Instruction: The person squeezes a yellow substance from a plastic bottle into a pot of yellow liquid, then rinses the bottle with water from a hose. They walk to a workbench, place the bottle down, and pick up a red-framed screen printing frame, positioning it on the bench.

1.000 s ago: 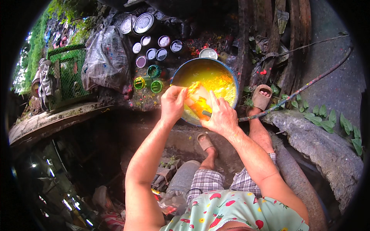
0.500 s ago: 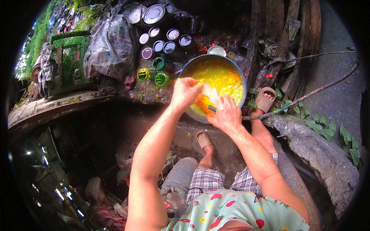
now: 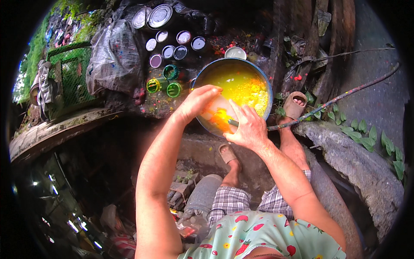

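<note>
My left hand (image 3: 199, 102) is curled at the upper left edge of a pale, orange-stained piece (image 3: 215, 106), its fingers close together. Whether the piece is a bag or a container I cannot make out. My right hand (image 3: 249, 126) is closed at its right side, index finger stretched along it. A dark green stick end (image 3: 233, 123) pokes out of the right fist; the fingers hide whether it joins the long paint-spattered stick (image 3: 332, 105) on the other side. Both hands are over a blue-rimmed tub (image 3: 269, 84) holding yellow liquid with bright yellow-orange lumps.
Several open paint cans (image 3: 181, 52) stand left of the tub, with green and yellow-green jars (image 3: 174, 89) nearer me. A white lid or can (image 3: 235, 52) is behind the tub. A plastic-covered heap (image 3: 116, 60), wooden beams (image 3: 304, 39) and a rock ledge (image 3: 353, 151) surround the spot.
My left hand has shifted slightly left and its fingers have straightened from a pinch near a yellow bit. More of the pale piece shows between my hands. The view has shifted slightly.
</note>
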Available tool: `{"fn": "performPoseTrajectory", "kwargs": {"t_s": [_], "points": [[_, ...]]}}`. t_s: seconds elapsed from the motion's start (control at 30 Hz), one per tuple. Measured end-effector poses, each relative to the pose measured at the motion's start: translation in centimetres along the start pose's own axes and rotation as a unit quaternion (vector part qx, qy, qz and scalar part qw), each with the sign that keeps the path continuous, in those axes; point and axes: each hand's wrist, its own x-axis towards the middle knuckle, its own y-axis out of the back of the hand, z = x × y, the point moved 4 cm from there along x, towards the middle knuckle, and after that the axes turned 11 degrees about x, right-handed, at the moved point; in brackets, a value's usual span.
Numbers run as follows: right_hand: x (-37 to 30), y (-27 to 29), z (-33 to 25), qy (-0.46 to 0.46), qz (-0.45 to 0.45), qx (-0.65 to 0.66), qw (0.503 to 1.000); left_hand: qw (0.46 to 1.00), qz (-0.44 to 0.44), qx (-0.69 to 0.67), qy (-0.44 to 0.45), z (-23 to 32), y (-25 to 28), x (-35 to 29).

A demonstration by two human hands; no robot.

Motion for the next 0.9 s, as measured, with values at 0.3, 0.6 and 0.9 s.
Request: {"fn": "performPoseTrajectory", "kwargs": {"t_s": [0.3, 0.6, 0.9], "points": [[0.7, 0.8, -0.4, -0.017, 0.048, 0.005, 0.999, 0.926, 0.217, 0.129, -0.28, 3.3, -0.9, -2.2], [1.0, 0.4, -0.4, 0.005, 0.046, -0.015, 0.999, 0.885, 0.334, 0.285, -0.155, 4.6, -0.1, -4.2], [1.1, 1.2, 0.4, 0.032, 0.049, 0.066, 0.996, 0.874, 0.373, 0.302, -0.073, 1.7, 4.7, -2.0]]}}
